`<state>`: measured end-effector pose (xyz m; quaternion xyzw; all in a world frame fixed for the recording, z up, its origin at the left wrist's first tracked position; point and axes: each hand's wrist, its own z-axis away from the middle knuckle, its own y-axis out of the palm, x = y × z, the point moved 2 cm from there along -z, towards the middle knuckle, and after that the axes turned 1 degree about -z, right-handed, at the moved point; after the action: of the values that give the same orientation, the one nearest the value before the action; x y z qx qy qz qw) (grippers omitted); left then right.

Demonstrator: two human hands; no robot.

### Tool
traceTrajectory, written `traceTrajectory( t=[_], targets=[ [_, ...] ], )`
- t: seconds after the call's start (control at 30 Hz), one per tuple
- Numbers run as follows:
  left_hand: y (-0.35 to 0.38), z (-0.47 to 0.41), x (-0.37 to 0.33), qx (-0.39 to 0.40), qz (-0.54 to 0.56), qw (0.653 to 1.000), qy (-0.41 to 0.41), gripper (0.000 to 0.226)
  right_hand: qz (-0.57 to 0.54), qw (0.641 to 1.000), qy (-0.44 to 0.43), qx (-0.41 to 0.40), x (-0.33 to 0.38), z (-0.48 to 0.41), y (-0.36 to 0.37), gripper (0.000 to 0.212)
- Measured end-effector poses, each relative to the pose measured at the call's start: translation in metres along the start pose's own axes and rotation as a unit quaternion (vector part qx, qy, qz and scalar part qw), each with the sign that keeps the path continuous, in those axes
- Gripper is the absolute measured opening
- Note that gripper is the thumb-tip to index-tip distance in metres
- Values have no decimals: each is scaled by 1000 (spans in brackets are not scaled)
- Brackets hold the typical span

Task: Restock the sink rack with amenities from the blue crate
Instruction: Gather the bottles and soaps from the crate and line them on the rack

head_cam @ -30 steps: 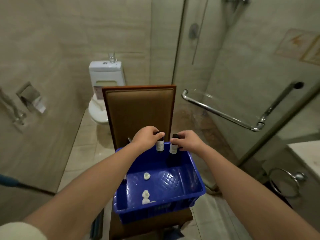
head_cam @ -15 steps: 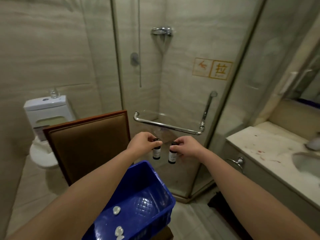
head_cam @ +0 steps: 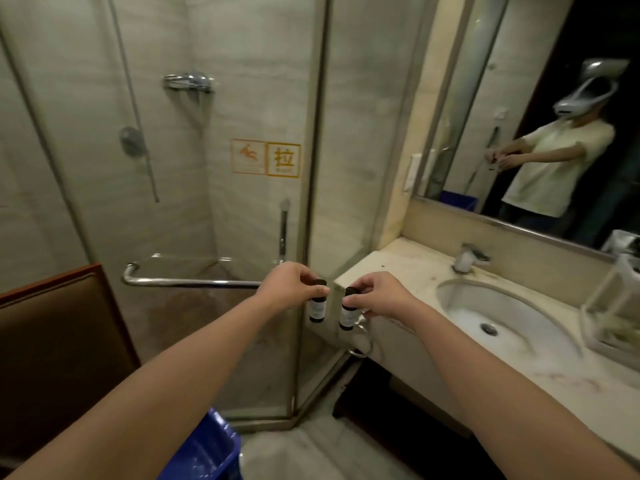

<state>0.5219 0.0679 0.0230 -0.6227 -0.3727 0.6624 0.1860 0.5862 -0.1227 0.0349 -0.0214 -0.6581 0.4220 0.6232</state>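
Note:
Two small dark bottles with white labels hang side by side in mid-air in front of the glass shower wall. My left hand (head_cam: 289, 288) pinches the cap of the left bottle (head_cam: 317, 308). My right hand (head_cam: 379, 296) pinches the cap of the right bottle (head_cam: 348, 315). Both bottles are left of the sink counter's corner. A white wire rack (head_cam: 609, 306) stands on the counter at the far right, past the basin. Only a corner of the blue crate (head_cam: 211, 452) shows at the bottom edge, below my left forearm.
The marble counter (head_cam: 398, 261) holds an oval basin (head_cam: 498, 320) and a chrome tap (head_cam: 467, 259). A mirror hangs above it. A chrome handle bar (head_cam: 187, 281) crosses the shower's glass door. A brown chair back (head_cam: 59, 341) stands at the left. A towel ring (head_cam: 362, 349) hangs under the counter corner.
My view has swung right from the toilet and crate to the sink. Both hands lifted the bottles out of the crate and carried them right, level with the counter's corner.

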Motion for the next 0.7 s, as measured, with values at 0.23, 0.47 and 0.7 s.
traceTrajectory(
  t=[0.23,0.47,0.7],
  targets=[
    [79,-47,-93,55,24,997,47,33,-7,998,35,-41,-60,19,-107,12],
    [150,-71,-178,89,22,992,89,24,15,994,58,-87,-118,41,-195,20],
    [206,-86,-245,127,7,984,128,31,31,988,85,-127,-166,71,-258,14]
  ],
)
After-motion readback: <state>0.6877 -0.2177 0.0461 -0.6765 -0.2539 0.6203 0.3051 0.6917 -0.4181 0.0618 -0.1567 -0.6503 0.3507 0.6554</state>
